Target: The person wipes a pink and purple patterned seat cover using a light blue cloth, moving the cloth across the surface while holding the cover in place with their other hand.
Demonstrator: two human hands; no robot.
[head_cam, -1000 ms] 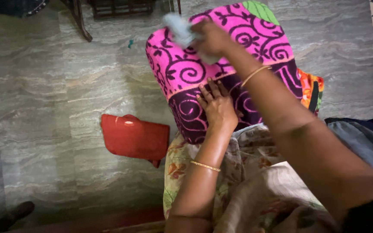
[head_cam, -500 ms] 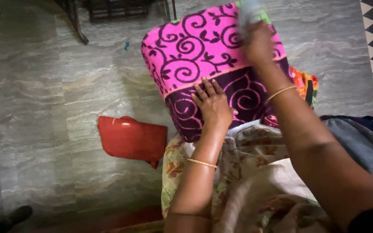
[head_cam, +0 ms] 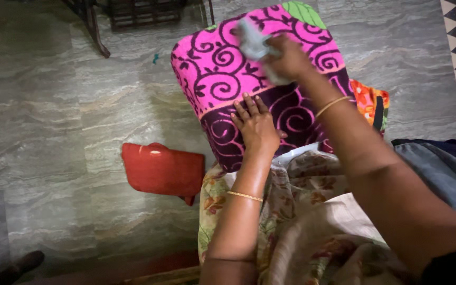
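A folded pink and dark purple cloth with swirl patterns lies over a raised surface in front of me. My left hand rests flat on its purple band, fingers spread. My right hand is closed on a small pale blue-grey object, blurred, held against the pink part of the cloth. Both wrists carry thin gold bangles. A floral cloth covers my lap below.
A red flat bag lies on the grey marble floor to the left. An orange patterned cloth shows at the right of the pink one. Dark furniture legs stand at the top. A grey-blue cloth lies at the right.
My right hand with the pale object swept right across the pink cloth, then back left toward its middle. My left hand stayed pressed on the purple band.
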